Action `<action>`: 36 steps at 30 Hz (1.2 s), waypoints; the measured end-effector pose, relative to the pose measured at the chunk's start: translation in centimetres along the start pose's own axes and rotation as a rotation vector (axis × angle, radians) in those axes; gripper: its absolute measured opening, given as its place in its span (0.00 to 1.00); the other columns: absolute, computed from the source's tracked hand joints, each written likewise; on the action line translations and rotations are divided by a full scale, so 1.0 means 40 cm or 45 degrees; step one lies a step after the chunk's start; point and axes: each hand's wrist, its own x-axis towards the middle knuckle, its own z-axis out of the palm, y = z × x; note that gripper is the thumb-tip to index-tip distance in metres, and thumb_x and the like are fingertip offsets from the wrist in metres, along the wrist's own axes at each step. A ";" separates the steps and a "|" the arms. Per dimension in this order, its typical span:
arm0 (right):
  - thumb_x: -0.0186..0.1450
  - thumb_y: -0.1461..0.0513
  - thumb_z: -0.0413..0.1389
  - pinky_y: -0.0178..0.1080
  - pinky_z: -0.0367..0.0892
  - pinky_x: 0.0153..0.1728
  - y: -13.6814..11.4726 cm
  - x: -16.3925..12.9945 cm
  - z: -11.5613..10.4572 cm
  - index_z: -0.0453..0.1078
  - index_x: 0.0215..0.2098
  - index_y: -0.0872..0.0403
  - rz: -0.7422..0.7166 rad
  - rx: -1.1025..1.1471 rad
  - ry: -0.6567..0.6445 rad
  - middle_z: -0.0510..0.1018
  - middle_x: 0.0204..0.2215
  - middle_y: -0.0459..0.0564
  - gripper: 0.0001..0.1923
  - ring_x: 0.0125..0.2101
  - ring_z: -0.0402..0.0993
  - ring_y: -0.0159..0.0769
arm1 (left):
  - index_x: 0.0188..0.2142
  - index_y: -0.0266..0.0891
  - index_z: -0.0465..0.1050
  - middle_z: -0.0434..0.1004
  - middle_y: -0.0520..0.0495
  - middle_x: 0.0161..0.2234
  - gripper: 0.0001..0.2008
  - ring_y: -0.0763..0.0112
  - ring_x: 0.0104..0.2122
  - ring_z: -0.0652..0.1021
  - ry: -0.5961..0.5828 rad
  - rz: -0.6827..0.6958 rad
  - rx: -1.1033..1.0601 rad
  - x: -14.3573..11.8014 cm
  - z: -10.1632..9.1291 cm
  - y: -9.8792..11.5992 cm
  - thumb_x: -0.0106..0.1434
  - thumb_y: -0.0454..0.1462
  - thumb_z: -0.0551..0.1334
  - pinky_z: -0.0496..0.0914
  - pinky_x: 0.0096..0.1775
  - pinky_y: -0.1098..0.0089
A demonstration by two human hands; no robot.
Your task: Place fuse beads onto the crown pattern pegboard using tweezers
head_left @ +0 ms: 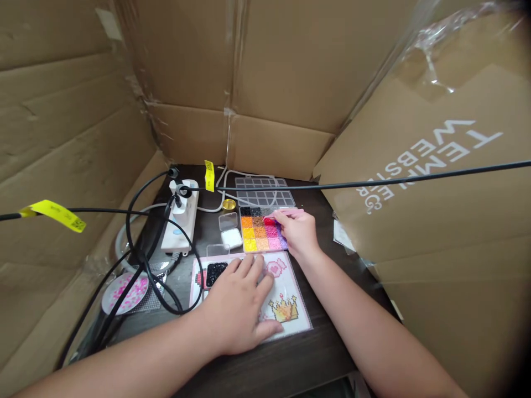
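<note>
The patterned sheet [295, 279] is covered in part by the left hand [243, 301], which is laid palm down, fingers loosely spread, its grip released. At one o'clock from it, a pink tool [291, 211], probably tweezers, is pinched by the right hand [299, 231] over the bead tray [265, 251]; whether a bead is caught at the tip cannot be told. Black beads [215, 275] are placed at ten o'clock, white beads [231, 237] nearer twelve.

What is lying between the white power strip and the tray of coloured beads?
In the head view, a gold container, a small open box of white pieces and some pale cable lie between the power strip and the bead tray.
</note>
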 end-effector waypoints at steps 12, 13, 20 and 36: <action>0.52 0.57 0.67 0.34 0.58 0.20 0.010 -0.008 -0.008 0.75 0.25 0.59 0.132 0.117 0.131 0.72 0.18 0.45 0.12 0.20 0.68 0.30 | 0.57 0.37 0.69 0.62 0.28 0.64 0.37 0.38 0.63 0.64 -0.026 0.007 0.038 0.002 -0.004 -0.002 0.63 0.63 0.52 0.62 0.60 0.45; 0.52 0.57 0.67 0.33 0.56 0.18 0.002 -0.008 -0.012 0.76 0.26 0.59 0.134 0.153 0.137 0.71 0.17 0.44 0.12 0.18 0.65 0.28 | 0.57 0.37 0.69 0.62 0.28 0.64 0.37 0.38 0.63 0.64 -0.024 0.008 0.042 0.002 -0.004 -0.002 0.63 0.63 0.52 0.62 0.60 0.45; 0.56 0.58 0.67 0.31 0.49 0.13 -0.078 -0.078 -0.127 0.78 0.27 0.58 -0.043 0.291 0.002 0.78 0.21 0.48 0.10 0.13 0.53 0.21 | 0.57 0.37 0.69 0.63 0.27 0.63 0.36 0.39 0.62 0.65 -0.012 0.024 0.054 0.001 -0.006 -0.001 0.64 0.61 0.53 0.63 0.59 0.46; 0.59 0.68 0.66 0.33 0.77 0.32 0.016 -0.310 -0.271 0.82 0.31 0.52 -0.140 0.108 -0.622 0.85 0.30 0.50 0.05 0.30 0.83 0.35 | 0.59 0.36 0.68 0.63 0.26 0.62 0.37 0.39 0.61 0.66 0.000 0.055 0.159 0.004 -0.003 -0.001 0.64 0.62 0.53 0.64 0.57 0.47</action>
